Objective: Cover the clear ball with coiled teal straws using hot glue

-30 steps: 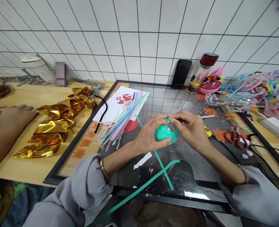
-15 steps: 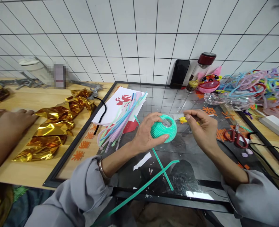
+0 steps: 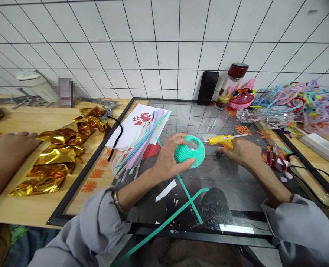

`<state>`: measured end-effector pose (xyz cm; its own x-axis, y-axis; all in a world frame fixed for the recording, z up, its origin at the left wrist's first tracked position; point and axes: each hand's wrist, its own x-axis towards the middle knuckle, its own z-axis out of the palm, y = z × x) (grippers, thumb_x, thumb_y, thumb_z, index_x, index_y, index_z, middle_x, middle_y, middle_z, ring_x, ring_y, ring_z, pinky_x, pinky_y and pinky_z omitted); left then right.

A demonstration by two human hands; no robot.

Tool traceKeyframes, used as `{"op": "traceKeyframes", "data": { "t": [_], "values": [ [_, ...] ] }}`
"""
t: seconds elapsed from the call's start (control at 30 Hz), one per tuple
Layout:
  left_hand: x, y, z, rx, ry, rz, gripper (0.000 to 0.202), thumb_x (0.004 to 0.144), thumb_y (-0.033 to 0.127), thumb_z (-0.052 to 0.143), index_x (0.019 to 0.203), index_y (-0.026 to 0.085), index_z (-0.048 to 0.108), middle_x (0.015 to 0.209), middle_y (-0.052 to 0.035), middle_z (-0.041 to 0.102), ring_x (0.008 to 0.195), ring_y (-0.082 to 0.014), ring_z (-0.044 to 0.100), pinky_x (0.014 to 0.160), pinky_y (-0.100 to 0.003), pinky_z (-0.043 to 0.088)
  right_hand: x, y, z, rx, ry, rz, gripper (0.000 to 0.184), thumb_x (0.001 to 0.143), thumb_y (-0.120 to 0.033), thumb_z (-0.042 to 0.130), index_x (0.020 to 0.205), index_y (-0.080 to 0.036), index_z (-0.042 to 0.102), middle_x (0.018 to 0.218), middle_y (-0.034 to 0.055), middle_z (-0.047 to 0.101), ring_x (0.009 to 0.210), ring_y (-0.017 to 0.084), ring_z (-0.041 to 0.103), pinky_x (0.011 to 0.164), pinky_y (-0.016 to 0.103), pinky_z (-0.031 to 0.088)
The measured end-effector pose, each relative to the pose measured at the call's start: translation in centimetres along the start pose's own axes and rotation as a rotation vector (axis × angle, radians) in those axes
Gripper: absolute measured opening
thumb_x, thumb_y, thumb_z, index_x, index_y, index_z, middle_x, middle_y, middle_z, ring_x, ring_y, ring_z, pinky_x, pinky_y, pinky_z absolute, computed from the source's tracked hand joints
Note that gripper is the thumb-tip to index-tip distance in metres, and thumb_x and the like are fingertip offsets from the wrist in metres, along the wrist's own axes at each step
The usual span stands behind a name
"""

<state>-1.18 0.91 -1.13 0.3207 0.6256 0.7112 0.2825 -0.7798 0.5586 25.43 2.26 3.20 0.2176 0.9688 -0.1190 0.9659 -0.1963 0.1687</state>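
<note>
You wear a loose, light-grey top with long sleeves. Your left sleeve (image 3: 97, 218) is bunched in soft folds partway up the forearm, at the near left. Your right sleeve (image 3: 300, 226) is bunched the same way at the near right. A thin, pale bracelet (image 3: 116, 202) circles your left wrist just beyond the cuff. Your left hand (image 3: 168, 159) and right hand (image 3: 241, 152) are bare.

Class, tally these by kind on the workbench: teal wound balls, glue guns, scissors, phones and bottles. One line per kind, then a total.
teal ball: 1, held in the left hand
glue gun: 1, by the right hand
scissors: 1
phone: 1
bottle: 1
Total: 5
</note>
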Motion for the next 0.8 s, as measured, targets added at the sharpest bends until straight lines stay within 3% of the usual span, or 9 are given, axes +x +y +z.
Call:
{"op": "traceKeyframes", "data": {
  "t": [0.13, 0.27, 0.4, 0.53, 0.67, 0.8],
  "values": [
    [0.0, -0.1, 0.0, 0.013, 0.003, 0.012, 0.042, 0.083, 0.033, 0.075, 0.117, 0.023, 0.051, 0.127, -0.0114, 0.060, 0.123, -0.0290, 0.058, 0.101, -0.049, 0.049, 0.8, 0.4, 0.7, 0.084, 0.012, 0.042, 0.052, 0.088, -0.056, 0.054, 0.110, -0.013, 0.072, 0.108, 0.0206, 0.075, 0.099, 0.037, 0.072, 0.064, 0.036, 0.046],
    [0.0, -0.2, 0.0, 0.004, 0.003, 0.017, 0.047, 0.083, 0.034, 0.076, 0.121, 0.024, 0.050, 0.128, -0.0112, 0.060, 0.123, -0.0287, 0.059, 0.102, -0.049, 0.048, 1.4, 1.2, 1.0, 0.228, 0.132, 0.074, 0.041, 0.082, -0.050, 0.059, 0.100, -0.016, 0.074, 0.092, 0.0160, 0.076, 0.089, 0.035, 0.072, 0.063, 0.036, 0.044],
    [0.0, -0.2, 0.0, -0.007, -0.002, 0.015, 0.050, 0.083, 0.034, 0.077, 0.123, 0.023, 0.050, 0.127, -0.0115, 0.060, 0.124, -0.0288, 0.058, 0.104, -0.050, 0.048, 1.2, 1.3, 0.9, 0.514, 0.406, 0.047, 0.034, 0.073, -0.048, 0.063, 0.090, -0.019, 0.071, 0.083, 0.0111, 0.074, 0.081, 0.031, 0.070, 0.067, 0.038, 0.048],
    [0.0, -0.1, -0.1, -0.009, -0.011, 0.005, 0.051, 0.083, 0.034, 0.076, 0.125, 0.024, 0.049, 0.126, -0.0108, 0.061, 0.122, -0.0285, 0.059, 0.104, -0.049, 0.048, -0.1, 0.6, 0.6, 0.754, 0.788, -0.129, 0.033, 0.071, -0.046, 0.066, 0.092, -0.021, 0.066, 0.090, 0.0099, 0.071, 0.080, 0.026, 0.067, 0.072, 0.039, 0.052],
    [0.1, -0.2, 0.0, -0.013, -0.012, 0.018, 0.053, 0.083, 0.035, 0.076, 0.127, 0.024, 0.048, 0.126, -0.0103, 0.061, 0.123, -0.0289, 0.059, 0.105, -0.050, 0.048, -2.2, -0.3, -0.2, 0.672, 1.040, -0.302, 0.026, 0.076, -0.042, 0.067, 0.094, -0.024, 0.061, 0.087, 0.0088, 0.066, 0.082, 0.026, 0.064, 0.072, 0.041, 0.052],
    [0.1, -0.2, 0.0, -0.032, -0.007, 0.031, 0.055, 0.083, 0.034, 0.077, 0.129, 0.024, 0.048, 0.127, -0.0106, 0.061, 0.123, -0.0283, 0.059, 0.106, -0.049, 0.048, -3.9, -1.1, -1.0, 0.572, 1.044, -0.313, 0.021, 0.084, -0.040, 0.062, 0.097, -0.024, 0.060, 0.092, 0.0119, 0.068, 0.090, 0.030, 0.066, 0.078, 0.046, 0.054]
  ]
}}
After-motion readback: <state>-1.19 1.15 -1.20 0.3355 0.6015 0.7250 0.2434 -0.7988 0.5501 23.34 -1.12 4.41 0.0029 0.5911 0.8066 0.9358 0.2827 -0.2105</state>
